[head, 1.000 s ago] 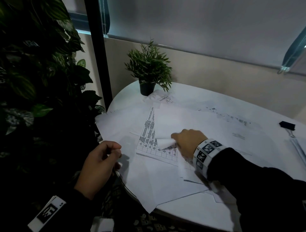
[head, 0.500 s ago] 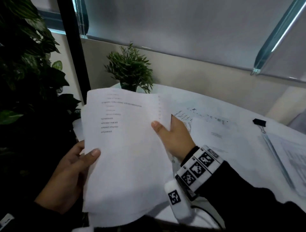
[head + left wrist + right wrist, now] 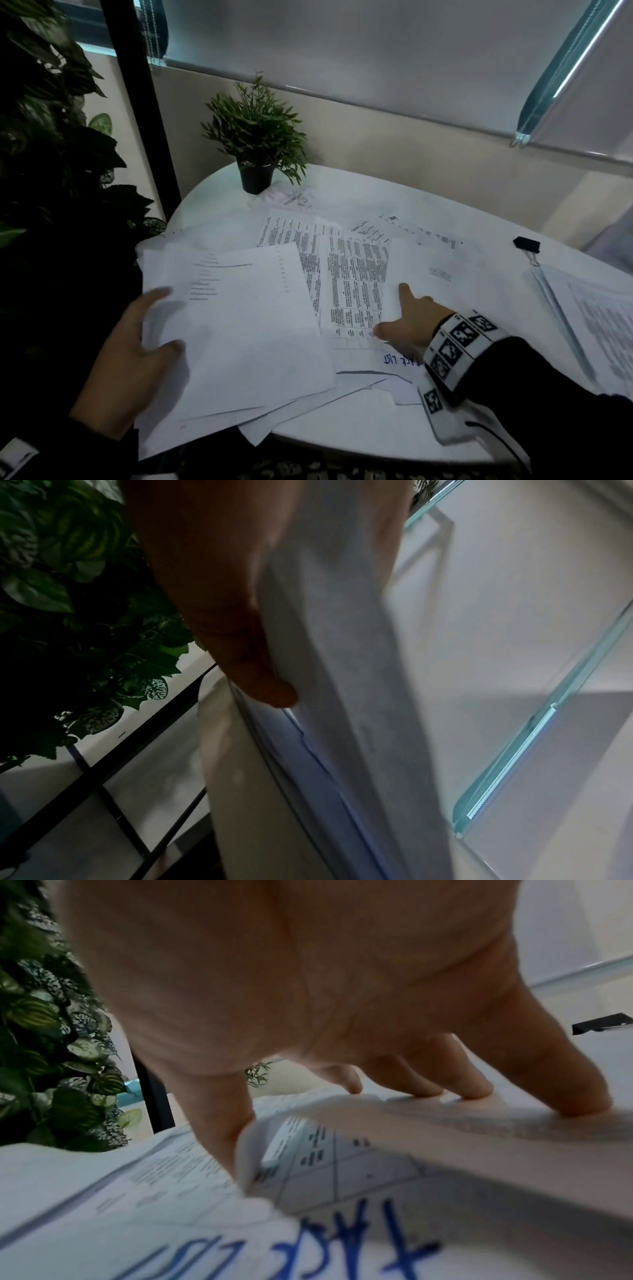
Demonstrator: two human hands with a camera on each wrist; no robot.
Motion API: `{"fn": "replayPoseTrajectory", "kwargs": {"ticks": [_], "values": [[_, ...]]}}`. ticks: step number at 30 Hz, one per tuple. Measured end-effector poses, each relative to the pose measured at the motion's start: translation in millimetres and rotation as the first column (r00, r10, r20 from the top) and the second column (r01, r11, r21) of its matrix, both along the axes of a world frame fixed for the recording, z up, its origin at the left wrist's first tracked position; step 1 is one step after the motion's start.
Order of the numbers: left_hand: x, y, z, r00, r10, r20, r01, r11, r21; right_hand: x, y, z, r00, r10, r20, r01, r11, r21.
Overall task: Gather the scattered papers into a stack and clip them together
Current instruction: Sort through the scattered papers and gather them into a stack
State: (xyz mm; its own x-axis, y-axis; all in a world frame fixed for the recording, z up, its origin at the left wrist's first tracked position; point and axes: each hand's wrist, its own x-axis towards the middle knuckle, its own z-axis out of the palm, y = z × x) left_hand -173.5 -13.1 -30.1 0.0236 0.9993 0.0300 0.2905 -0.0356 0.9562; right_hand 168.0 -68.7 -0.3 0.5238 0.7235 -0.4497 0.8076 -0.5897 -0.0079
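My left hand (image 3: 161, 322) grips a bundle of white sheets (image 3: 239, 325) by its left edge, low over the near left rim of the round white table (image 3: 376, 431). In the left wrist view the thumb (image 3: 260, 680) pinches those sheets (image 3: 342, 669). My right hand (image 3: 394, 315) pinches the corner of a mostly blank sheet (image 3: 431, 270); its fingers (image 3: 472, 1088) press on top while the thumb (image 3: 219, 1123) sits under the curled edge. Beneath lie a printed table sheet (image 3: 356, 284) and a sheet with blue handwriting (image 3: 400, 359). A black binder clip (image 3: 526, 245) lies far right.
A small potted plant (image 3: 255, 144) stands at the table's back, with more printed sheets (image 3: 404, 229) in front of it. Another pile of papers (image 3: 599, 325) lies at the right edge. A big leafy plant (image 3: 51, 171) crowds the left side.
The bundle, held up in both hands half a second ago, is now lower and in the left hand alone. My right hand has moved right onto a sheet lying on the table.
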Motion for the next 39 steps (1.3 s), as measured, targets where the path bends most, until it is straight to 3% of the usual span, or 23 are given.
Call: {"fn": "replayPoseTrajectory", "kwargs": {"ticks": [4, 7, 11, 14, 16, 18, 20, 22, 24, 26, 29, 34, 39], "values": [[-3.9, 1.9, 1.2, 0.998, -0.032, 0.045, 0.033, 0.999, -0.029, -8.7, 0.0, 17.7, 0.993, 0.053, 0.101, -0.059, 0.997, 0.059], [0.1, -0.6, 2.6, 0.992, -0.046, 0.119, 0.055, 0.996, -0.074, -30.0, -3.8, 48.4, 0.983, 0.065, 0.172, -0.098, 0.977, 0.191], [6.2, 0.6, -1.9, 0.964, 0.042, 0.264, 0.000, 0.987, -0.159, -111.3, -10.8, 64.5, 0.918, 0.346, 0.194, -0.395, 0.841, 0.371], [10.1, 1.8, -0.2, 0.858, 0.052, 0.511, 0.137, 0.936, -0.324, -179.0, -10.7, 51.4, 0.780, 0.625, 0.028, -0.569, 0.690, 0.447], [7.5, -0.9, 6.7, 0.865, -0.013, 0.502, 0.234, 0.895, -0.380, -206.5, -7.0, 47.1, 0.662, 0.722, -0.200, -0.599, 0.671, 0.438], [1.7, -1.4, 10.7, 0.952, -0.069, 0.299, 0.161, 0.941, -0.296, -209.5, 2.3, 46.3, 0.589, 0.701, -0.402, -0.587, 0.713, 0.385], [-4.7, 1.1, 6.4, 0.991, -0.031, 0.131, 0.056, 0.980, -0.190, -189.3, 15.3, 46.8, 0.690, 0.573, -0.443, -0.443, 0.818, 0.367], [-5.2, 2.8, 4.5, 0.997, 0.051, 0.050, -0.043, 0.987, -0.153, -150.1, 32.4, 43.1, 0.897, 0.378, -0.230, -0.267, 0.876, 0.401], [-4.4, 7.0, 0.2, 0.997, 0.069, 0.025, -0.064, 0.988, -0.139, -110.1, 45.2, 32.9, 0.985, 0.174, 0.020, -0.172, 0.937, 0.303], [-4.8, 7.5, 0.3, 0.999, 0.048, 0.013, -0.047, 0.995, -0.086, -85.6, 53.0, 20.5, 0.996, 0.064, 0.061, -0.072, 0.986, 0.147], [-6.3, 8.5, -0.8, 1.000, 0.013, -0.013, -0.014, 0.999, -0.032, -73.2, 63.8, 4.8, 1.000, -0.007, 0.019, 0.005, 0.996, 0.090], [-3.2, 3.3, 6.1, 1.000, -0.030, 0.004, 0.030, 0.998, -0.058, -69.6, 65.2, 7.9, 1.000, 0.017, 0.026, -0.021, 0.984, 0.174], [-2.9, 3.3, 4.7, 0.999, -0.032, 0.017, 0.033, 0.997, -0.065, -52.6, 50.3, 51.2, 0.998, -0.048, -0.029, 0.055, 0.944, 0.326]]}}
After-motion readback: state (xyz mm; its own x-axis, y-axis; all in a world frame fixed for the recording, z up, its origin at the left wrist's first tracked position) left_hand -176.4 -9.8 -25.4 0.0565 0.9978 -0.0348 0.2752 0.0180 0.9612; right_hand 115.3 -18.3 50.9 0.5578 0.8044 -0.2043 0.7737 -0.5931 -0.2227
